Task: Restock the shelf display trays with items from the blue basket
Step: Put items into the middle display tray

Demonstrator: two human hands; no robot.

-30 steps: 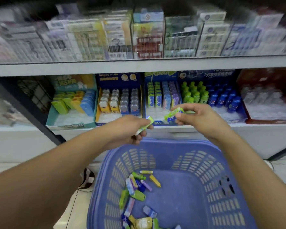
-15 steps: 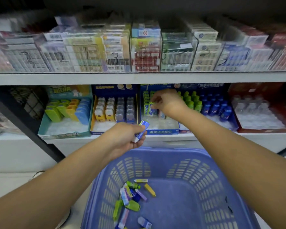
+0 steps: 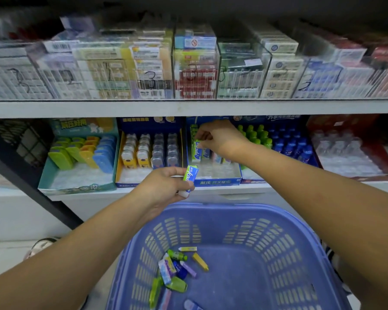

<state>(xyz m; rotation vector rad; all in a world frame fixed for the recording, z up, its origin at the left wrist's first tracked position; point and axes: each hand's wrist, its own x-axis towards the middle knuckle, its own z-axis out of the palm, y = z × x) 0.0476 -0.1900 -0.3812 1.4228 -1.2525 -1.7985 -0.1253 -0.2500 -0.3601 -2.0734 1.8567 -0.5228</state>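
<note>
Pinching top of a flat, glossy green-and-white pack [image 3: 197,151] with right hand [image 3: 221,139], fingers curled; pack upright in left row of blue cardboard display tray [image 3: 217,181] on lower shelf [image 3: 121,193]. Gripping a second rectangular pack [image 3: 190,175], green, blue and white, in left hand [image 3: 164,186], just in front of tray's front wall. Below: slotted blue plastic basket [image 3: 300,238], small loose packs and bottles [image 3: 179,268] clustered at left of its floor.

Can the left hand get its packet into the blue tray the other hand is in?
Probably yes: the left hand holds its packet just before the blue tray, whose front slots look unfilled; the right hand pinches a standing packet farther back.
</note>
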